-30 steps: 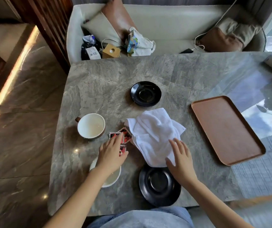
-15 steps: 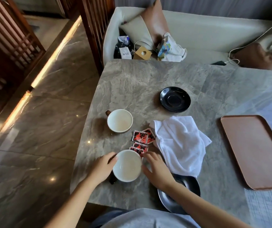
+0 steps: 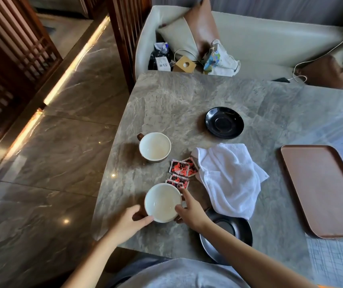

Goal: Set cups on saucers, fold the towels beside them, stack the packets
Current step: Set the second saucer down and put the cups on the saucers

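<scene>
The grey marble surface (image 3: 187, 96) carries two white cups (image 3: 154, 146) (image 3: 163, 202), two black saucers (image 3: 224, 122) (image 3: 237, 229), red packets (image 3: 180, 168), a crumpled white towel (image 3: 228, 177) overlapping the near saucer, and a brown tray (image 3: 324, 190).

Dim, soft daylight from the right; wide-angle bending at edges.
</scene>
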The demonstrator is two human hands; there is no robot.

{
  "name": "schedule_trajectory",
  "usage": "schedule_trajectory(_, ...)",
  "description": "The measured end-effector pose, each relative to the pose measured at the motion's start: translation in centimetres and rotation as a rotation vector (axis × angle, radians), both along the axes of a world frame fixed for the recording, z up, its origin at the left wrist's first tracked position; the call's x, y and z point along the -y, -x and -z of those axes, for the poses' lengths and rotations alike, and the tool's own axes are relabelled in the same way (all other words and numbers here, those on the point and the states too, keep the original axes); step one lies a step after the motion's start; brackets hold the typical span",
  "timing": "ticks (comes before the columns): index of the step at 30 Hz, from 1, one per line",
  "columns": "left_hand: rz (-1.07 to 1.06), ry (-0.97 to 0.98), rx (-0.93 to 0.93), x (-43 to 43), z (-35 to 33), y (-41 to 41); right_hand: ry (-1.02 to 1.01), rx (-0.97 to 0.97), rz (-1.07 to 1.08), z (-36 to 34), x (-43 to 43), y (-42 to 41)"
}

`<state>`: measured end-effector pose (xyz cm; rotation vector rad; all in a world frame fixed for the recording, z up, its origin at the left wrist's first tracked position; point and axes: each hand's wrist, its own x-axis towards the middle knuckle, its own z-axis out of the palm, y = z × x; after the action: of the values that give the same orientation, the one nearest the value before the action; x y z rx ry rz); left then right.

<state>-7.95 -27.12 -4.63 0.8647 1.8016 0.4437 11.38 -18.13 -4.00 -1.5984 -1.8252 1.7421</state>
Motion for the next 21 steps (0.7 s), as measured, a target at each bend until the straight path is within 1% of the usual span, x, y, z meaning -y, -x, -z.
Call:
schedule_trajectory(2,0.032,-0.055,0.025,0.0,-0.5,-0.3,0.033,-0.015,0.036,-0.1,0.1,0.1)
schedule_trajectory(5,0.037,-0.048,0.098,-0.1,-0.9,-0.6,0.089,-0.053,0.086,-0.5,0.4,-0.4)
schedule_trajectory(8,0.085,-0.038,0.117,-0.4,-1.6,-1.6,0.159,-0.115,0.134,-1.0,0.6,-2.0)
schedule_trajectory(11,0.160,-0.085,0.101,-0.9,-2.6,-3.5,0.202,-0.194,0.149,-1.8,1.1,-4.8)
schedule_trajectory(16,0.334,-0.091,0.112,-2.1,-3.6,-7.4,0.126,-0.145,0.161,-2.9,2.2,-10.1)
schedule_trajectory(21,0.527,-0.098,-0.019,-2.7,-2.9,-11.1,0.087,-0.118,0.265,-2.3,4.2,-14.2)
